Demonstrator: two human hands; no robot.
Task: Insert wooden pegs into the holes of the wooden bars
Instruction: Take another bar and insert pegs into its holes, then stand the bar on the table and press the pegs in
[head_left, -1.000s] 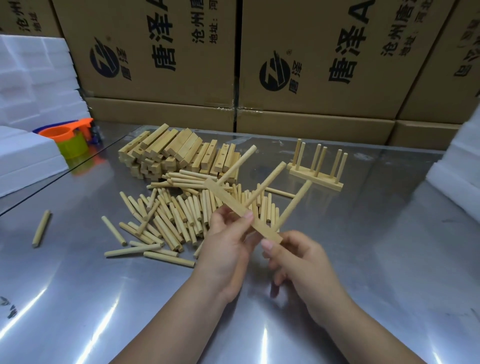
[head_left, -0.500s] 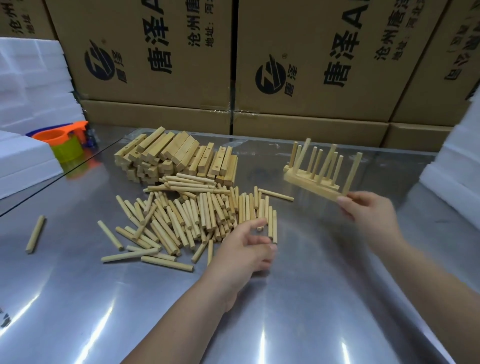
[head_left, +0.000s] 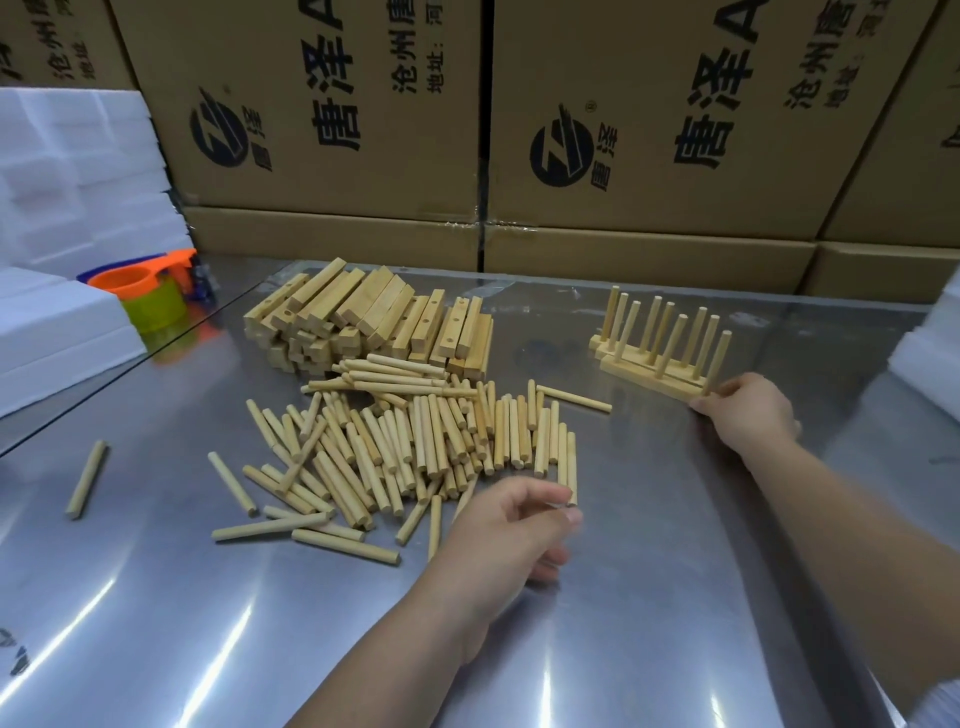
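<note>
Presently, a pegged bar (head_left: 649, 370) is seen on the steel table (head_left: 649, 597) at the right, its near end gripped by the right hand (head_left: 748, 415). Loose pegs (head_left: 415, 436) are heaped at centre, with a stack of drilled bars (head_left: 374, 317) just behind. The left hand (head_left: 509, 535) is held at the heap's near edge, fingers loosely curled; whether a peg is pinched cannot be told.

Packing workshop, stacked printed cartons (head_left: 332, 119), steel worktable (head_left: 649, 545), white foam blocks (head_left: 62, 332)
</note>
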